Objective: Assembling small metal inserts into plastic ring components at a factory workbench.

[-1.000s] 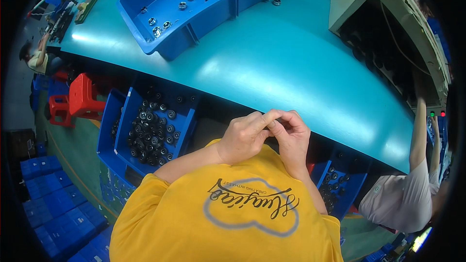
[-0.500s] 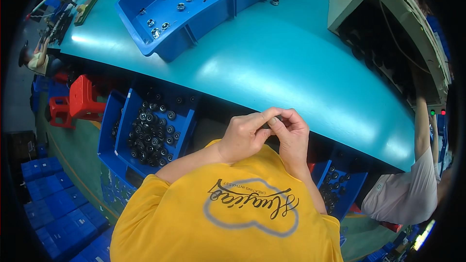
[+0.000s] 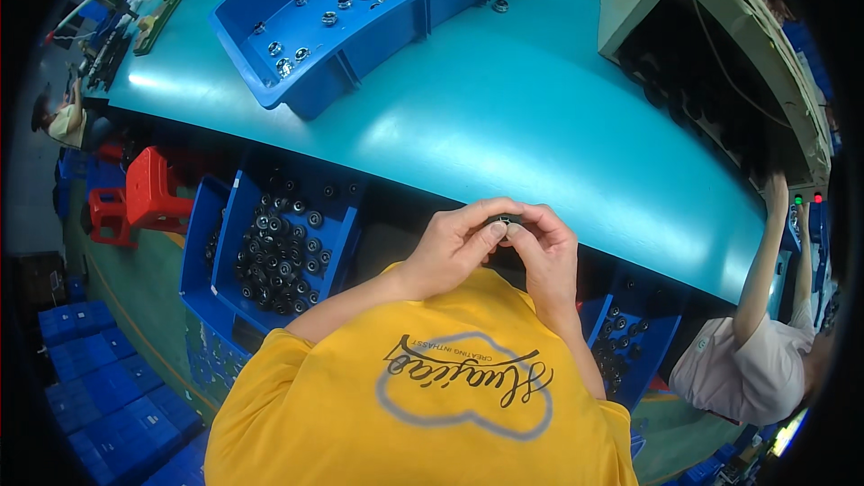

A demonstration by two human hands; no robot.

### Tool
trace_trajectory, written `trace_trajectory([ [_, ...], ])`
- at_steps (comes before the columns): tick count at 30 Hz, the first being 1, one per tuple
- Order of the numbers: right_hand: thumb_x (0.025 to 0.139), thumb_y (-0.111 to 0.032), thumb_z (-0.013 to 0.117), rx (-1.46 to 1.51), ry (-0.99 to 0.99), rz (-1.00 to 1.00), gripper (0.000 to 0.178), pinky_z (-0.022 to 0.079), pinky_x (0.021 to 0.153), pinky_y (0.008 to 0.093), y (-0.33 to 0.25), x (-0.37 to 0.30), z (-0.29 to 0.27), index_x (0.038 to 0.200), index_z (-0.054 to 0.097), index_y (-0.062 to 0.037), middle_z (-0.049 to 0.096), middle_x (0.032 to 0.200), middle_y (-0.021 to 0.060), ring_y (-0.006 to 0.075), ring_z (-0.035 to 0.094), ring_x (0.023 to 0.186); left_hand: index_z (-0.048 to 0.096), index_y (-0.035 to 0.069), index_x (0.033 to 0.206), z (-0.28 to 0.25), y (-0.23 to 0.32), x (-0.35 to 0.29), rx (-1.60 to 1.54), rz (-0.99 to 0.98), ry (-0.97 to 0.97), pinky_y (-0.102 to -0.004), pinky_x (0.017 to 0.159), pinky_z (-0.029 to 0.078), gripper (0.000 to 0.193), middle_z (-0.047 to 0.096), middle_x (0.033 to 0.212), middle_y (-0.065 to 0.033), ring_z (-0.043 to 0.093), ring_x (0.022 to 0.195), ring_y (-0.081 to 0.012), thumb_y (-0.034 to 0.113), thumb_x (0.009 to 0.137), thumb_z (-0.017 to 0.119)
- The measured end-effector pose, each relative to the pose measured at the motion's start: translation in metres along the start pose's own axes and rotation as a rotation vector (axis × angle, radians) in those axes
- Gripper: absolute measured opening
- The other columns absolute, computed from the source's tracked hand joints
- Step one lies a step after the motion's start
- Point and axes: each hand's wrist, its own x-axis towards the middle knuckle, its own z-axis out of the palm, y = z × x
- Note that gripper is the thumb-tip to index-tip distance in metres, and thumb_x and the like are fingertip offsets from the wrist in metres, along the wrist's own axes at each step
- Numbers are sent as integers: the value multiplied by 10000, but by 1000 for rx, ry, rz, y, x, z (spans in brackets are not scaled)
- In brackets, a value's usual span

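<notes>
Both my hands meet just in front of the table's near edge, around a small dark round part [image 3: 505,219] with a bit of shiny metal at its middle. My left hand [image 3: 453,241] pinches it from the left with thumb and fingers. From the right, my right hand [image 3: 547,250] grips the same piece, its thumb tip close to the left thumb. Fingers cover much of the part, so its full shape is hidden. Left of my hands, below table level, a blue bin [image 3: 341,247] holds many black wheels [image 3: 274,247] with metal centres.
A blue tray [image 3: 387,47] of shiny metal rings stands on the turquoise table [image 3: 468,117]; one loose ring [image 3: 500,5] lies beside it. Another blue bin [image 3: 661,342] of black parts is at right. A co-worker's arm [image 3: 760,261] reaches toward a pale box-shaped machine [image 3: 621,4]. Red stools [image 3: 153,189] stand left.
My fingers have shifted on the round part, showing more of it and its metal middle. The co-worker's arm at right has drawn back from inside the machine.
</notes>
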Motion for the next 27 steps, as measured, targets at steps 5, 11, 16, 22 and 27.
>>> trace_trajectory([
  [5,958,60,663,-188,65,-157,235,555,813,258,4,-6,6,1185,718,32,638,1072,39,108,671,943,677,29,1306,4,-10,4,463,463,127,-266,653,528,280,701,871,-42,644,747,-101,76,1031,643],
  [11,977,25,649,72,15,50,273,556,839,265,-3,-2,0,1247,670,57,682,1066,59,103,674,937,594,50,1416,-4,3,4,-168,-159,-93,-267,702,568,426,712,938,-52,666,821,-103,48,1000,689],
  [16,980,9,645,-7,31,110,232,555,845,262,-9,-1,-2,1208,674,44,716,1040,59,91,673,915,587,41,1414,-5,-2,2,-154,-98,-83,-275,727,579,437,703,1024,-58,687,861,-110,32,991,696],
  [22,979,2,654,-44,17,8,234,557,856,265,6,-2,-4,1210,675,33,727,1051,61,87,673,929,605,14,1364,-3,-4,4,578,431,-14,-296,732,582,404,713,1032,-65,707,871,-131,26,975,714],
  [27,995,-26,655,146,-17,125,314,578,907,304,-14,-2,2,1303,642,31,725,1092,89,134,692,976,538,19,1455,-13,-7,4,-243,-74,-93,-297,696,593,519,727,1104,-100,713,810,-153,176,998,727],
])
